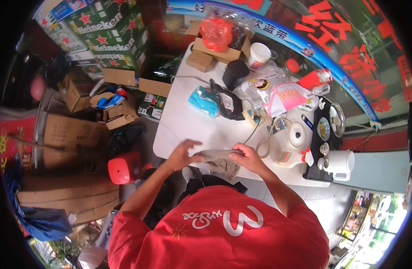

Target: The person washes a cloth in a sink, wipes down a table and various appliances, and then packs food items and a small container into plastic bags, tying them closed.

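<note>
A grey-brown cloth (224, 163) is stretched and hangs in folds at the front edge of the white table (179, 134). My right hand (249, 159) grips its right end between thumb and fingers. At the cloth's left end is my left hand (184, 156), slightly blurred, with fingers raised and spread from the thumb. The left thumb overlaps the cloth; whether it presses on it is hard to tell. Beyond my hands lie a blue soft pack (203, 101) and a black plastic bag (227, 102).
At right stand a spray bottle (290, 159), a white lidded container (296, 134), a white pitcher (340, 163) and a dark tray (316, 134) with bowls. A cable (251, 134) crosses the tabletop. At left are a red stool (125, 168) and stacked Heineken cartons (105, 37).
</note>
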`<control>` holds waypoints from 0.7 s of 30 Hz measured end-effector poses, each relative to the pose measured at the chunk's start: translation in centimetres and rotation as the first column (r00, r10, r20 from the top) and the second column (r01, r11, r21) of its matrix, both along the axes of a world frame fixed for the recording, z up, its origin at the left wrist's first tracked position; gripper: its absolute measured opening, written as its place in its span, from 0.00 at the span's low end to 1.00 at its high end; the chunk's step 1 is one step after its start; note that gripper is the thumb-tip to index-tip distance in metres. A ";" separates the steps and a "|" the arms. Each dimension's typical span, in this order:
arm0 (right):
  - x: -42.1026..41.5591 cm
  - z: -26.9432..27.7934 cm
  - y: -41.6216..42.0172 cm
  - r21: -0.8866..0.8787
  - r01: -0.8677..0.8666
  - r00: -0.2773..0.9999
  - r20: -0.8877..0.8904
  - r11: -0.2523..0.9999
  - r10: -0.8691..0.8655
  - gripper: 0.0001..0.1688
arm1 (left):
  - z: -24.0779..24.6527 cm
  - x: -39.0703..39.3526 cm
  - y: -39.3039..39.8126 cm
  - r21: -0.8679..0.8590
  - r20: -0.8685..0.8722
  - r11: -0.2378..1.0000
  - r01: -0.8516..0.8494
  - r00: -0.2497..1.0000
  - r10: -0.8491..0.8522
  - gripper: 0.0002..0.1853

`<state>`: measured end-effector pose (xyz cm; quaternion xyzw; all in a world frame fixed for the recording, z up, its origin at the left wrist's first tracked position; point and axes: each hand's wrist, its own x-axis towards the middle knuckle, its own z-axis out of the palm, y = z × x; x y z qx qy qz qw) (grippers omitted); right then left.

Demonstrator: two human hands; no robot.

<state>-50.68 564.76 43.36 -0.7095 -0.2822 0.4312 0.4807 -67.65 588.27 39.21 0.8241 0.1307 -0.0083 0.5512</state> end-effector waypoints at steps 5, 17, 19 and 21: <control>-0.2 1.0 -6.1 -0.057 0.191 0.981 0.024 0.980 -0.190 0.10 | -0.5 9.7 2.9 0.566 0.306 0.817 -0.114 0.949 -0.080 0.27; -6.1 2.4 -13.6 -0.048 0.635 0.771 0.099 0.771 -0.629 0.07 | -2.4 24.1 1.6 0.366 0.000 0.904 -0.221 0.972 0.237 0.34; -6.7 2.1 -13.9 -0.022 0.636 0.770 0.081 0.771 -0.633 0.07 | 0.7 22.6 3.1 0.213 0.069 0.946 -0.246 0.969 0.237 0.34; -6.6 2.6 -12.9 0.005 0.617 0.783 0.089 0.787 -0.615 0.08 | -2.1 21.7 7.5 -0.067 0.492 0.987 -0.146 0.856 0.160 0.34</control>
